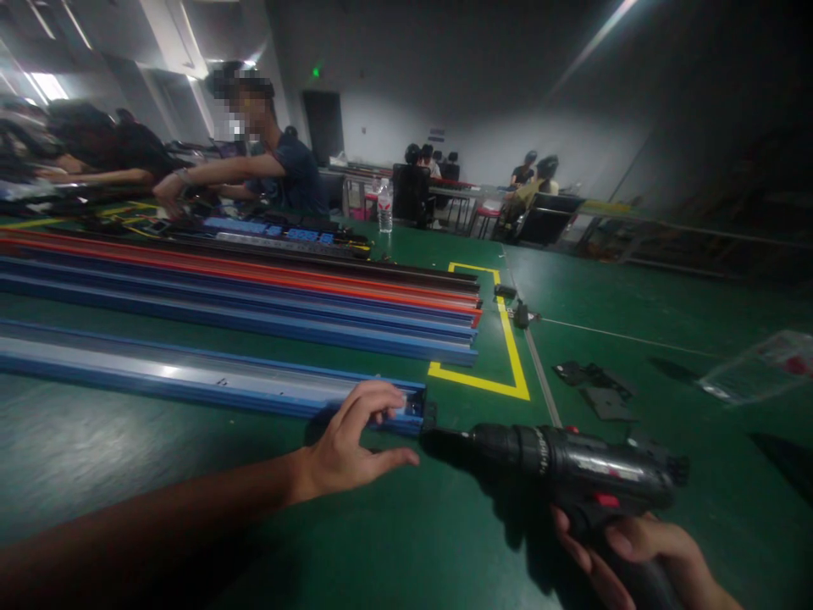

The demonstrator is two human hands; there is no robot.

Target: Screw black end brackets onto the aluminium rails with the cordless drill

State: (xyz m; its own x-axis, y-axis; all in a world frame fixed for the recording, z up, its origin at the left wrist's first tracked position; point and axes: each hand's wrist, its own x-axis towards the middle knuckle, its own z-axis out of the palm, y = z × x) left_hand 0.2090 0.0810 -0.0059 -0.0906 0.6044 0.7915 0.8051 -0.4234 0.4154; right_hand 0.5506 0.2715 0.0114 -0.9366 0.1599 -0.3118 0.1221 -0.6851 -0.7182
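Observation:
A long blue rail (279, 396) with a pale inner channel lies along the table, a dark end cap (430, 417) at its right end. My left hand (356, 445) rests over that end, fingertips at the channel and thumb stretched out apart from the rail. In my right hand (648, 551) is a black cordless drill (590, 466), held level by its handle. Its bit points left, with the tip close to the end cap; I cannot tell whether they touch.
More blue rails (381, 330) and orange-red rails (356, 285) lie behind, near yellow tape (514, 356). Flat dark pieces (603, 398), a clear plastic container (762, 368) and a small black part (522, 313) are to the right. A water bottle (384, 207) stands behind; a co-worker (279, 165) works across the table.

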